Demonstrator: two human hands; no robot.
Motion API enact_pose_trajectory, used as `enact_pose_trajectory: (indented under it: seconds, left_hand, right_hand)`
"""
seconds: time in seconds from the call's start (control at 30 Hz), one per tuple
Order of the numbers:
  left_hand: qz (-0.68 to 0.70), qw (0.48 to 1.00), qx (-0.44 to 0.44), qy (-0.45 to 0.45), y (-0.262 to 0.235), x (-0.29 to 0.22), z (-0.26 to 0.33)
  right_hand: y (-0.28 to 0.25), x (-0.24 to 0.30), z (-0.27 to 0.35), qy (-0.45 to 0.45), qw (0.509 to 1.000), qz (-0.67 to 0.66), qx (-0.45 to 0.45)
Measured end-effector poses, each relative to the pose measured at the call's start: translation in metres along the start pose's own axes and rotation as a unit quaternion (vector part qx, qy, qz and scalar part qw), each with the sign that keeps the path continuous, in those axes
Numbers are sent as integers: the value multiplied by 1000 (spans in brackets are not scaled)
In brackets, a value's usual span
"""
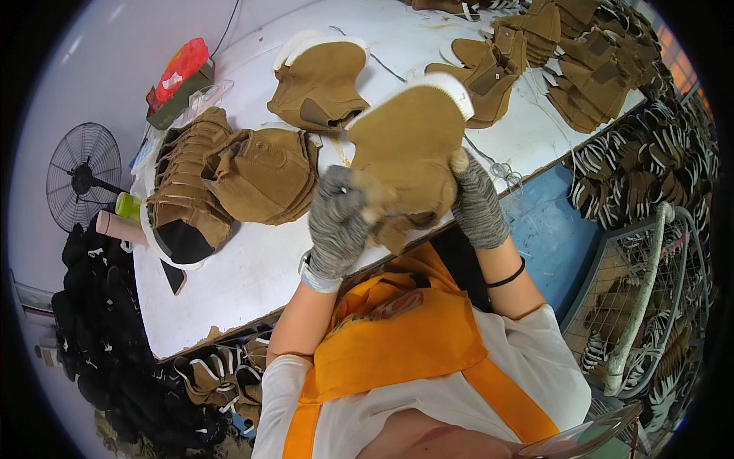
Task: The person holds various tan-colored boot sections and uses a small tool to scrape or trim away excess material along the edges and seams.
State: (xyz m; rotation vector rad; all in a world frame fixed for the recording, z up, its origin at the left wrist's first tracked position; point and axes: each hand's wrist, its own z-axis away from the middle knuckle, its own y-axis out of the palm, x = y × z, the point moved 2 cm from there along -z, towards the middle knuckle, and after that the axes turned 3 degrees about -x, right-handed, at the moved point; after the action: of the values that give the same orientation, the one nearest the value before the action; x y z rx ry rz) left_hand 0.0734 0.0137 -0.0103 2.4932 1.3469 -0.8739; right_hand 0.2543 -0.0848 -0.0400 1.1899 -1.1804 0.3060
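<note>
The left hand [336,222], in a grey knitted glove, is closed on the lower left edge of a tan suede shoe upper with a white fleecy rim [409,149], held up above the near edge of the white worktable [229,268]. The piece's long axis rises from that hand toward the upper right. The right hand [478,203], gloved alike, pinches its right edge, so the upper lies between both hands, each equally close.

Grey knit gloves, orange apron, white sleeves, black wristband, perhaps elastic.
</note>
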Motion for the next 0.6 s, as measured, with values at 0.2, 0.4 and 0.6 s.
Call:
enact_pose_trajectory:
  seconds: [0.2,0.4,0.6]
  left_hand:
    - [11,984,175,-12,8,-23,-1]
    - [27,944,-54,-323,-2,8,23]
    - [331,816,-7,-473,-2,19,43]
  right_hand:
    - [-30,2,-13,-15,999,25,-29]
    - [-41,-2,-9,-6,999,-41,-9]
    - [-20,-20,4,133,987,-86,32]
